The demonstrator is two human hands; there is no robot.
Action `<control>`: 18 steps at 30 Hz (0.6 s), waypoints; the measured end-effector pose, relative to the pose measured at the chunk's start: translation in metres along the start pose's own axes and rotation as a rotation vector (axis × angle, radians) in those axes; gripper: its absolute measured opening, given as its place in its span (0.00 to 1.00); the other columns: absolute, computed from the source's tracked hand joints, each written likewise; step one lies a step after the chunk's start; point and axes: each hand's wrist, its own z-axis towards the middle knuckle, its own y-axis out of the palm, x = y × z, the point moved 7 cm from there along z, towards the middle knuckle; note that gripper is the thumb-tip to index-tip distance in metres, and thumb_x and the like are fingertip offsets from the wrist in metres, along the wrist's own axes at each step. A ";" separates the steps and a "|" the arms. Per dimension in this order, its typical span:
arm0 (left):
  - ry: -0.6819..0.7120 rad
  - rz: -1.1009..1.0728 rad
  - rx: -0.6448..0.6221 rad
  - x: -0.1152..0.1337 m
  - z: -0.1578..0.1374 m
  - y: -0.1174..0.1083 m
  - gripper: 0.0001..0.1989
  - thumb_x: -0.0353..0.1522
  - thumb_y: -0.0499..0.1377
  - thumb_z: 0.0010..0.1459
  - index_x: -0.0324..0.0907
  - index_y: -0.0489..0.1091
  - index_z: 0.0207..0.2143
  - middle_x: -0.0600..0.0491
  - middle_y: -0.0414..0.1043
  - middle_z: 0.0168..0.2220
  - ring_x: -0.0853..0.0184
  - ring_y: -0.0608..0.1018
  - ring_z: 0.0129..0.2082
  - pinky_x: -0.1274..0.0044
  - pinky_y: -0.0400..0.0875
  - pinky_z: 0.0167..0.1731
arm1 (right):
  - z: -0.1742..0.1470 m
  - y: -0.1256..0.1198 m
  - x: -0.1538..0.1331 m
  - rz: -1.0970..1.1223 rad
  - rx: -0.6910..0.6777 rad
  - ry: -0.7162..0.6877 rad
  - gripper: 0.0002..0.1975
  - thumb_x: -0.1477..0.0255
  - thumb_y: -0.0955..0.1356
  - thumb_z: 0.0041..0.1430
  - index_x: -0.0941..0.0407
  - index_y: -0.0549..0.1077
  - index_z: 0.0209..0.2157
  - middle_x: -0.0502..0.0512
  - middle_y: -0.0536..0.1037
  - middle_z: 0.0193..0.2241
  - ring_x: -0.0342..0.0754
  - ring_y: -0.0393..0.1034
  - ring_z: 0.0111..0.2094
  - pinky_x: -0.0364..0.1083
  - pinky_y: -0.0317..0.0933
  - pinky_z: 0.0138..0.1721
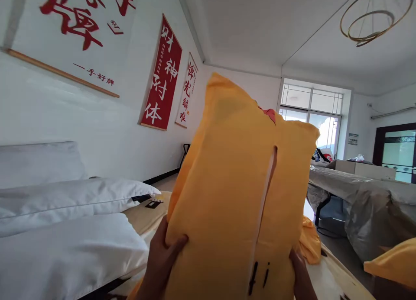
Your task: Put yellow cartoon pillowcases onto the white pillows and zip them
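Observation:
A yellow pillow (224, 174) stands upright in front of me, its upper corners pointing up. A long slit (267, 191) runs down its face, with a pale strip showing inside. Black marks (253, 278) are printed near its lower part, and a bit of red (268, 114) shows at its top edge. My left hand (162, 256) grips the pillow's left side, thumb on the face and fingers behind. At the lower right side, my right hand (300, 274) holds the other edge; most of its fingers are hidden behind the pillow.
White pillows (74, 248) lie stacked at the left. A cream-coloured surface (328, 278) lies under the yellow pillow, with crumpled yellow fabric (308, 241) on it. Another yellow piece (396, 263) is at the right edge. Behind stands a table under grey plastic sheeting (367, 217).

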 end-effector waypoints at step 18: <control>0.370 0.097 -0.253 0.205 0.090 0.057 0.35 0.50 0.50 0.56 0.28 0.60 0.54 0.45 0.70 0.49 0.55 0.71 0.50 0.70 0.67 0.47 | 0.058 0.056 -0.258 0.086 0.077 -0.387 0.29 0.57 0.72 0.42 0.60 0.71 0.44 0.62 0.76 0.44 0.55 0.73 0.42 0.52 0.69 0.41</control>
